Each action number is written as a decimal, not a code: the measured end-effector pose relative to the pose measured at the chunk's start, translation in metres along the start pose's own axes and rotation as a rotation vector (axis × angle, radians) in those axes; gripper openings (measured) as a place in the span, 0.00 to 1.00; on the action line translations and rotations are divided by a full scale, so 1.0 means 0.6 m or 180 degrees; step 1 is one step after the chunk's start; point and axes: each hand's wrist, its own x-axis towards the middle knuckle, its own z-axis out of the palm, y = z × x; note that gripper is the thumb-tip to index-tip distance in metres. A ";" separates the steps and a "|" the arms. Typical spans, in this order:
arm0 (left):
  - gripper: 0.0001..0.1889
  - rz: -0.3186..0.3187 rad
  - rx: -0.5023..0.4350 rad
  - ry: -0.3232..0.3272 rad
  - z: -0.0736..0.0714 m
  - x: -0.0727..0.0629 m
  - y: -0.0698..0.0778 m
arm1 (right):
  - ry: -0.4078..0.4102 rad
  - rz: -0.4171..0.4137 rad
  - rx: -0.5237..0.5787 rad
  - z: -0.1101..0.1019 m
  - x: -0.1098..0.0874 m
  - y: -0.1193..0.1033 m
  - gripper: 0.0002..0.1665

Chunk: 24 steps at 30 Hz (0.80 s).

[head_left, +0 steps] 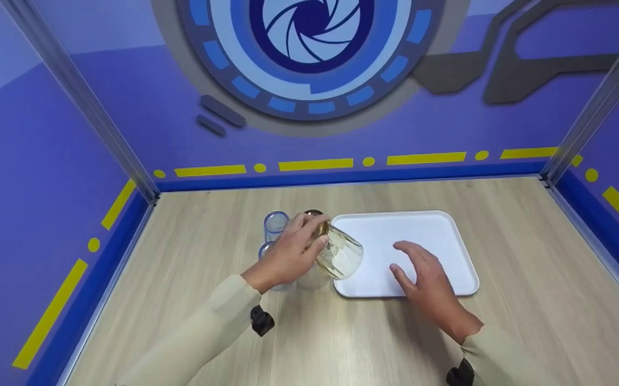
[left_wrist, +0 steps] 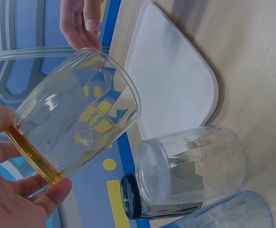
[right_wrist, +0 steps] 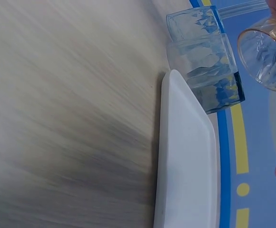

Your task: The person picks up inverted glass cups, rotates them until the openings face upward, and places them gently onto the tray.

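Observation:
My left hand (head_left: 290, 249) grips a pale amber glass (head_left: 343, 256) by its thick base. That glass is held tilted, its mouth facing down and right beside the left end of a white tray (head_left: 395, 230). Above the tray's right half is my right hand (head_left: 427, 281), thumb and fingers spread apart, with nothing held. Close under the left hand stands a clear glass (left_wrist: 200, 166), bottom up. Behind it is a dark-tinted glass (left_wrist: 131, 195), also bottom up and partly hidden.
Blue-tinted glasses (head_left: 276, 221) stand at the left of the group, partly covered by the left hand. The wooden table (head_left: 197, 279) is bounded by a purple and blue back wall (head_left: 320, 147) and side walls with metal posts.

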 end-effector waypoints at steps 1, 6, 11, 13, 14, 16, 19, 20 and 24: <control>0.24 0.0004 -0.0015 -0.0008 0.001 0.000 0.001 | -0.0007 0.0006 0.0010 0.000 0.000 -0.001 0.24; 0.24 0.0069 -0.0086 -0.0025 0.004 0.003 0.003 | -0.0056 0.0049 0.0043 0.003 0.000 -0.004 0.24; 0.23 0.0093 -0.0148 -0.0060 0.008 0.004 0.005 | -0.0040 0.0022 0.0055 0.005 0.002 -0.008 0.24; 0.23 0.0083 -0.0160 -0.0077 0.009 0.005 0.006 | -0.0029 0.0012 0.0060 0.006 0.002 -0.010 0.24; 0.23 0.0070 -0.0164 -0.0085 0.009 0.005 0.007 | -0.0030 0.0012 0.0058 0.006 0.002 -0.010 0.24; 0.23 0.0044 -0.0179 -0.0104 0.011 0.007 0.008 | -0.0046 0.0027 0.0057 0.006 0.002 -0.011 0.24; 0.22 0.0030 -0.0226 -0.0130 0.013 0.008 0.009 | -0.0067 0.0049 0.0062 0.007 0.002 -0.012 0.24; 0.22 0.0024 -0.0243 -0.0140 0.013 0.009 0.010 | -0.0069 0.0053 0.0067 0.008 0.002 -0.012 0.24; 0.22 0.0015 -0.0309 -0.0192 0.015 0.008 0.010 | -0.0067 0.0065 0.0078 0.010 0.002 -0.014 0.24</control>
